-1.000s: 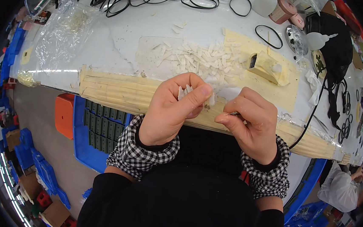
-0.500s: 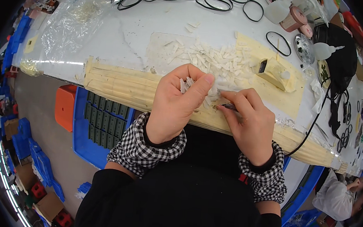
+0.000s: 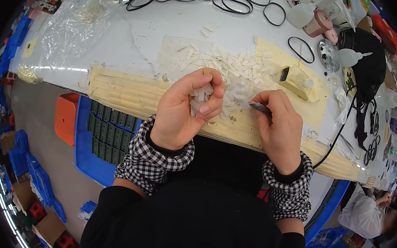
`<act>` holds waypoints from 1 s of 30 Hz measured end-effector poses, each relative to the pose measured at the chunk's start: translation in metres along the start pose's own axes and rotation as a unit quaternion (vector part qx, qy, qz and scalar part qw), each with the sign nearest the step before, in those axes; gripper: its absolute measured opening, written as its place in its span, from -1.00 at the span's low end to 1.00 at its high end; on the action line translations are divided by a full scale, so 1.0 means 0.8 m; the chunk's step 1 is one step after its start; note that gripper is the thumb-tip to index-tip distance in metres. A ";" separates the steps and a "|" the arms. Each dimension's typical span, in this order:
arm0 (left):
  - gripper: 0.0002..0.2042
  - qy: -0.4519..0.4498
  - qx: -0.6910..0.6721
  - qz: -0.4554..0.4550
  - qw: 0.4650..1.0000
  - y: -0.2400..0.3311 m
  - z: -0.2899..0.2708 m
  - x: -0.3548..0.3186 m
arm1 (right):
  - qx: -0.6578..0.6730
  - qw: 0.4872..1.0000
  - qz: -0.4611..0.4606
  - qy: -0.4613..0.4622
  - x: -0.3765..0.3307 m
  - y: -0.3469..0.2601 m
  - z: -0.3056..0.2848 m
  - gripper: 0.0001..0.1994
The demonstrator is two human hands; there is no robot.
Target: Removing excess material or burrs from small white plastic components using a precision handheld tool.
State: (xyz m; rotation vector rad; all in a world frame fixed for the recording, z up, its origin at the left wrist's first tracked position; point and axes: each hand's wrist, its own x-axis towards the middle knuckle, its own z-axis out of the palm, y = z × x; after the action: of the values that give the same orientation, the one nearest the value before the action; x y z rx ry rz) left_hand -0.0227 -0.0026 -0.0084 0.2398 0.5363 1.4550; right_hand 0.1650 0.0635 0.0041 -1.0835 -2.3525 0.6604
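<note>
My left hand is curled, palm turned inward, around several small white strips that show between its fingers. To its right, my right hand pinches a small dark metallic tool, perhaps a blade, between thumb and fingers. The tool's tip points left toward the left hand, with a gap between them. Just beyond both hands, a loose heap of white strips lies scattered on the white tabletop. Under my hands runs the table's front edge, covered in yellowish tape.
A tape-wrapped block stands on a yellow sheet at right. Black rubber rings lie at the back, clear plastic film far left. Below the edge are a blue crate with dark green parts and an orange stool.
My left hand's fingers have shifted from a thumb pinch to a looser curl around the strips. My right hand has drawn slightly away to the right and up with the dark tool.
</note>
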 end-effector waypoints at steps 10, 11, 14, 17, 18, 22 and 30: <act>-0.83 0.046 0.005 0.012 0.999 0.004 0.007 -0.003 | -0.041 0.999 0.000 -0.015 -0.001 -0.014 0.010 -0.84; -0.82 0.048 0.025 0.017 0.998 0.003 0.008 -0.003 | -0.048 0.999 0.003 -0.016 -0.001 -0.015 0.012 -0.84; -0.82 0.054 0.087 0.030 0.994 0.002 0.010 -0.006 | -0.036 0.999 0.010 -0.005 0.001 -0.015 0.010 -0.85; -0.83 0.056 0.133 0.016 0.989 -0.005 0.017 -0.007 | 0.054 0.998 0.010 0.034 0.003 -0.020 0.000 -0.83; -0.83 0.053 0.140 0.002 0.989 -0.007 0.021 -0.005 | 0.093 0.994 0.009 0.052 0.004 -0.024 -0.006 -0.83; -0.86 -0.004 0.114 -0.035 0.993 -0.019 0.021 -0.007 | 0.128 0.991 -0.018 0.046 0.002 -0.044 -0.017 -0.81; -0.81 -0.049 0.051 -0.107 0.992 -0.018 0.019 -0.003 | 0.119 0.992 -0.036 -0.019 0.003 -0.045 -0.031 -0.73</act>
State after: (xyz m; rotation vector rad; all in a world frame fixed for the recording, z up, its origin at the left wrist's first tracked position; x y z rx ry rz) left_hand -0.0030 -0.0043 -0.0015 0.3231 0.5407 1.2034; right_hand 0.1579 0.0500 0.0452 -0.8842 -2.2622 0.9154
